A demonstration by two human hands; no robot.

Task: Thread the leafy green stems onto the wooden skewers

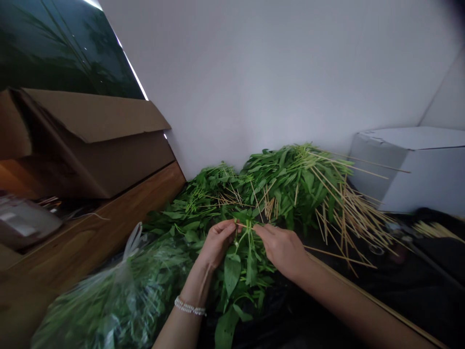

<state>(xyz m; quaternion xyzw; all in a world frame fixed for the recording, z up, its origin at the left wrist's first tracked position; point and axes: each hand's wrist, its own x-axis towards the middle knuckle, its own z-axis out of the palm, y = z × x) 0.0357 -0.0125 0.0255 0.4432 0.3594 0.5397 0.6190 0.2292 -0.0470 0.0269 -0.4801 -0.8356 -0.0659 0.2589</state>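
My left hand (217,238), with a pearl bracelet on the wrist, pinches leafy green stems at the middle of the view. Across from it, my right hand (283,248) is closed on a thin bamboo skewer (341,257) that sticks out behind it to the right. Between the fingertips, the skewer's front part appears to run across the green stems (248,231). Leaves (232,272) hang below both hands. How exactly the fingers grip is partly hidden.
Beyond my hands lies a heap of leafy greens (283,167) with many bamboo skewers (348,213). A clear plastic bag (131,291) of greens is at the lower left. A cardboard box (109,150) stands on a wooden surface (152,194); a white box (432,165) is at right.
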